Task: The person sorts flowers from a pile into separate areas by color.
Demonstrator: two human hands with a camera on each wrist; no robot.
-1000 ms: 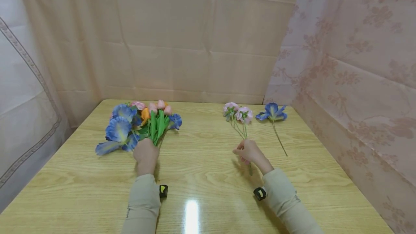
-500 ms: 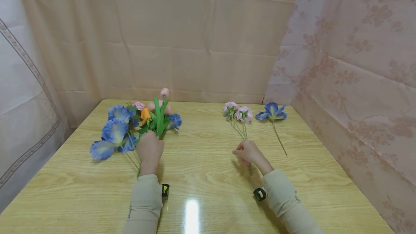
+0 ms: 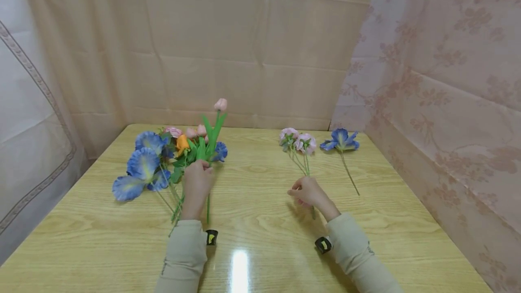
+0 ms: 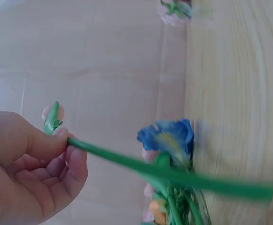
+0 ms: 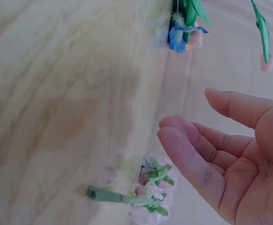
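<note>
Left of frame centre, a pink tulip [image 3: 215, 135] is being pinched by the left hand [image 3: 197, 182], apparently being picked from the flower pile [image 3: 182, 145], while the empty, half-spread right hand [image 3: 308, 191] is being held right of centre, a snag-free lift probably being needed next.

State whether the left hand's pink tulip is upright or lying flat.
Roughly upright, slightly tilted: the left hand pinches the pink tulip by its stem, bloom uppermost.

On the table [image 3: 260, 211], bunch [image 3: 182, 145] at left; tulip [image 3: 217, 131], in the left hand [image 3: 198, 182], at its right edge. Farther right, two blooms [image 3: 305, 144] beyond the right hand [image 3: 310, 191], then a lone iris [image 3: 340, 139]. Curtain [image 3: 244, 58] behind the table.
</note>
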